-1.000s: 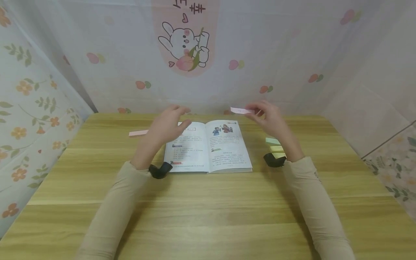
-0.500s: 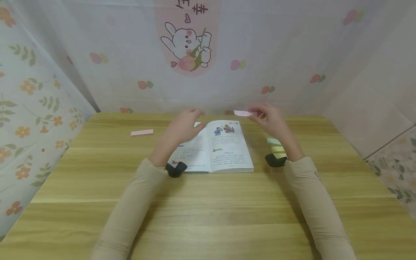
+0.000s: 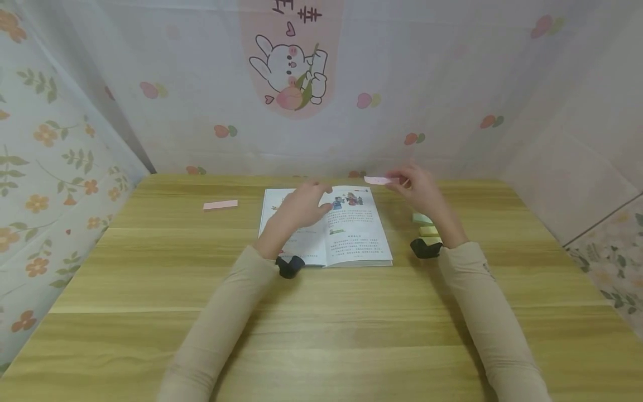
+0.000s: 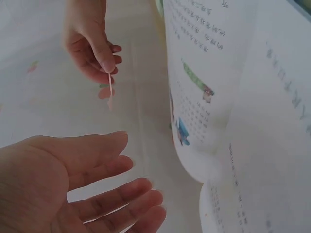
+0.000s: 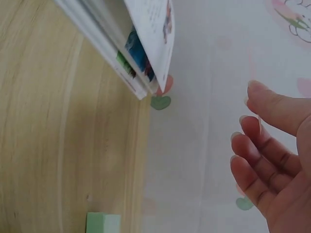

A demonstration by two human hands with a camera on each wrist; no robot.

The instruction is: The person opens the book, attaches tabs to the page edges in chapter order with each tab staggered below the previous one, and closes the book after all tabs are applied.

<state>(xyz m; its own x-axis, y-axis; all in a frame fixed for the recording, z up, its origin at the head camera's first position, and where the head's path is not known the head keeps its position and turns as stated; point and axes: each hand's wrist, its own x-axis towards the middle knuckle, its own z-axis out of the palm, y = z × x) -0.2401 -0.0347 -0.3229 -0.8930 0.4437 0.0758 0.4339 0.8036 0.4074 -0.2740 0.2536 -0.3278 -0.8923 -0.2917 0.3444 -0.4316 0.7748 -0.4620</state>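
Note:
An open book [image 3: 358,241] lies on the wooden table, its pages printed with text and small coloured pictures. Over its left page hovers my left hand [image 3: 303,207], fingers apart and slightly bent, holding nothing; the left wrist view shows the same spread hand [image 4: 92,184]. Beyond the book's upper right corner, my right hand [image 3: 416,188] pinches a pink sticky note strip [image 3: 377,180] between thumb and forefinger. The strip's free end points left toward the book, and faint writing shows on it. In the right wrist view, the strip is seen almost edge-on.
A pink sticky note pad [image 3: 220,205] lies left of the book. Right of it, a green pad [image 3: 421,218] and a yellow pad [image 3: 428,230] lie partly behind the right wrist. A patterned curtain [image 3: 427,84] hangs behind the table's far edge.
My left hand has moved right, from the book's left edge to over its left page, uncovering the pink pad. The right hand has lowered slightly, still pinching the strip.

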